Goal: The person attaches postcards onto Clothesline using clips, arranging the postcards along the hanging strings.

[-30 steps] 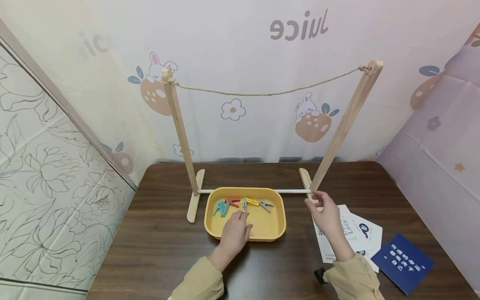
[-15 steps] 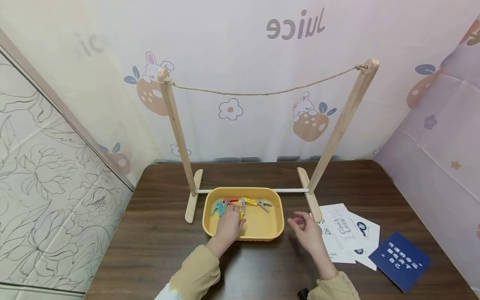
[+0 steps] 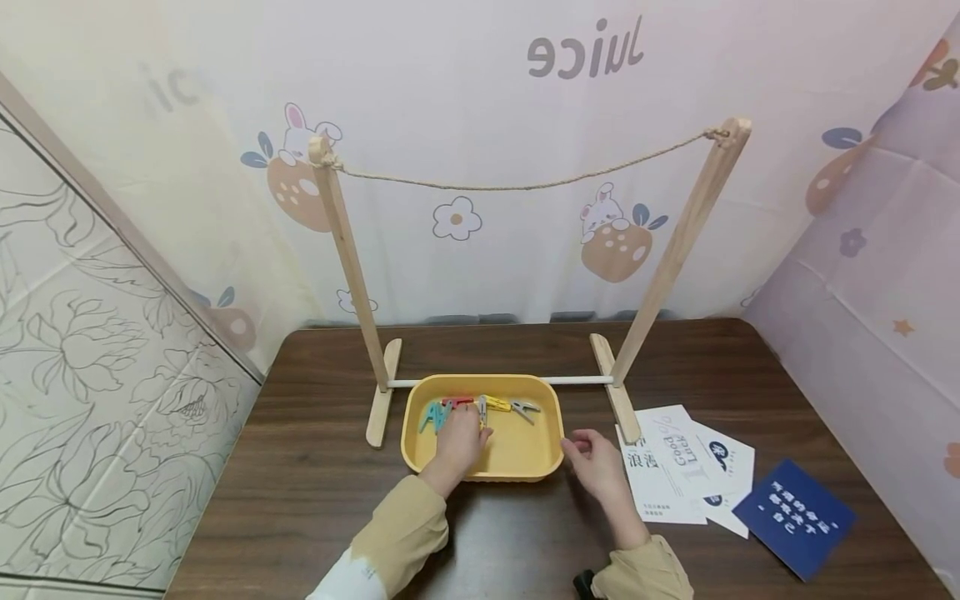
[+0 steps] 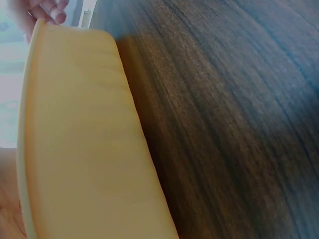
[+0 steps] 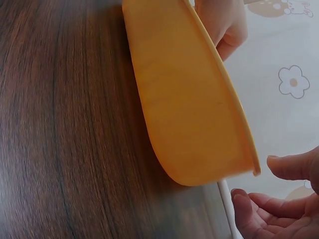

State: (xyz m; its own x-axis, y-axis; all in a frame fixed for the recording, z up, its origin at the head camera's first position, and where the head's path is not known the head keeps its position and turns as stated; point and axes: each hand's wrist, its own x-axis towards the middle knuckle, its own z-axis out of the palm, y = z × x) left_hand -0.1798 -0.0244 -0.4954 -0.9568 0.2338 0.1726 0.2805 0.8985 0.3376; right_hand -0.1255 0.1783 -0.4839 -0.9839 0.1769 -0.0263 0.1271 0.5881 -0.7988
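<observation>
My left hand (image 3: 459, 437) reaches down into a yellow plastic basin (image 3: 517, 477), its fingertips right among clothespins. The back of that hand hides most of its fingers, so I cannot tell whether they grip one. Teal clothespins (image 3: 429, 414), a red clothespin (image 3: 456, 401), a yellow clothespin (image 3: 498, 404) and grey clothespins (image 3: 525, 409) lie towards the basin's far side. At the basin's right side is my right hand (image 3: 597, 468). In the right wrist view, its thumb and fingers (image 5: 286, 206) stand apart close to the rim and hold nothing.
Behind the basin stands a wooden frame (image 3: 670, 258) with a sagging rope (image 3: 525, 188) between its posts and a white crossbar (image 3: 577, 380) low down. White printed cards (image 3: 663, 492) and a blue card (image 3: 793, 518) lie on the dark wooden table (image 3: 300, 500) at the right.
My right hand has moved left from beside the frame's right foot to the basin's right rim. My left hand has shifted slightly left and farther in among the clothespins.
</observation>
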